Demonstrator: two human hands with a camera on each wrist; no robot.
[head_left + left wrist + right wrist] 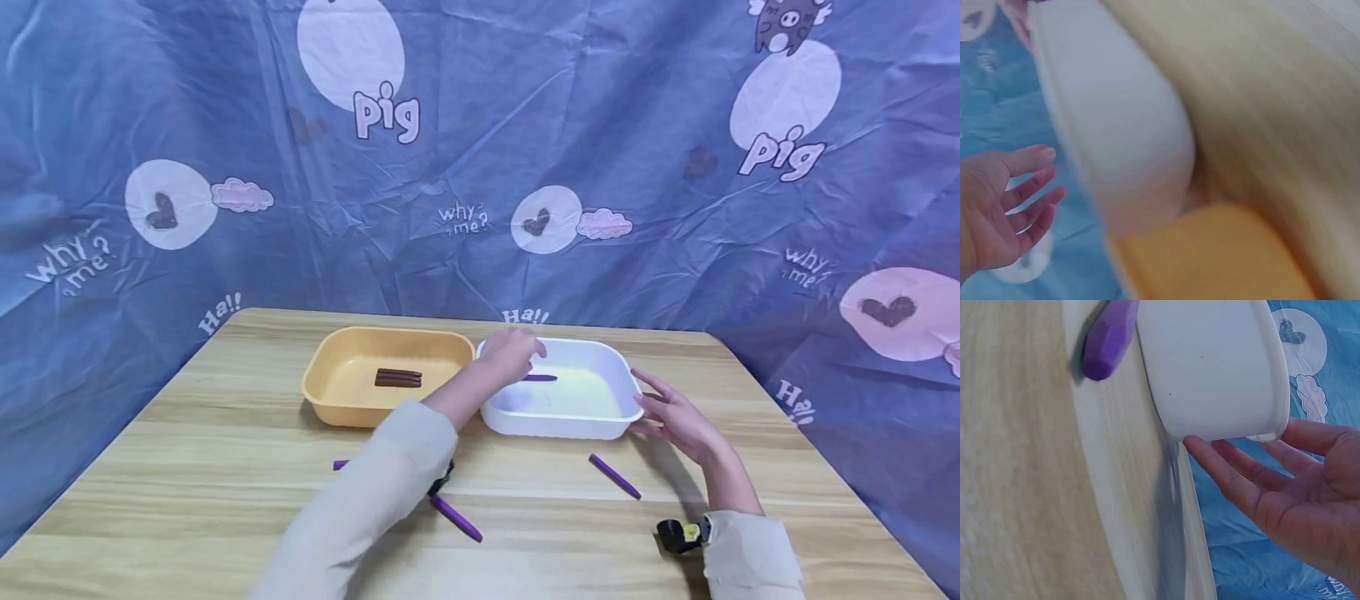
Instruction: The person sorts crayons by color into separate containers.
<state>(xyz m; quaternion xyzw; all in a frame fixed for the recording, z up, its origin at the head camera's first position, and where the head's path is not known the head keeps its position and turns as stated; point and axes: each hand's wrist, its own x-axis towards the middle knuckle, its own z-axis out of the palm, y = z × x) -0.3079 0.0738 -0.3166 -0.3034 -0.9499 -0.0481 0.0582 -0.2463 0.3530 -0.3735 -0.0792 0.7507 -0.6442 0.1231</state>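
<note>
My left hand [512, 353] is over the left end of a white tray [562, 427], with fingers spread and slightly bent in the left wrist view and nothing between them. Just beyond its fingertips in the head view, a purple crayon [540, 377] lies inside that tray. At the opposite end, my right hand [678, 421] touches the tray's outer wall and rim with extended fingers. The right wrist view shows those fingertips [1192, 441] against the white tray's lower corner. A second purple crayon [1110, 340] lies on the table beside it.
A yellow tray [337, 414] holding several brown crayons [398, 378] adjoins the white tray's left side. More purple crayons lie on the wooden table [187, 467], one [457, 518] near my left sleeve and one [341, 464] partly hidden behind it. A blue patterned curtain [465, 167] hangs behind.
</note>
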